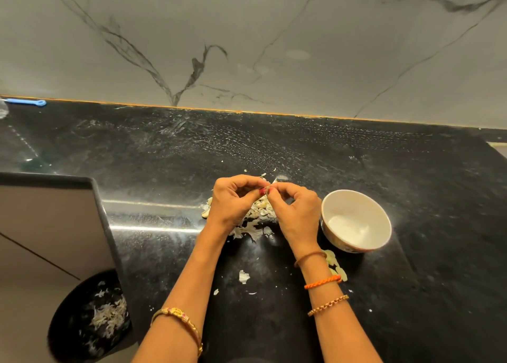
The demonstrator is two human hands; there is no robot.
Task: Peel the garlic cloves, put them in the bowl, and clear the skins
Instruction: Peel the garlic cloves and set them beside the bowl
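The fingers (pixel 262 191) of both hands met tip to tip, pinching a garlic clove (pixel 270 185) too hidden to tell how much skin it kept; the left hand (pixel 233 200) and right hand (pixel 296 211) curled inward, wrists raised over the pile of skins (pixel 253 222) on the counter (pixel 439 198). The bowl (pixel 356 220) at three o'clock of the hands looked empty, and loose skins lay toward six o'clock, with more in a dark bin (pixel 90 316) at seven o'clock, so I judged the peeling barely under way and the clearing still ahead.
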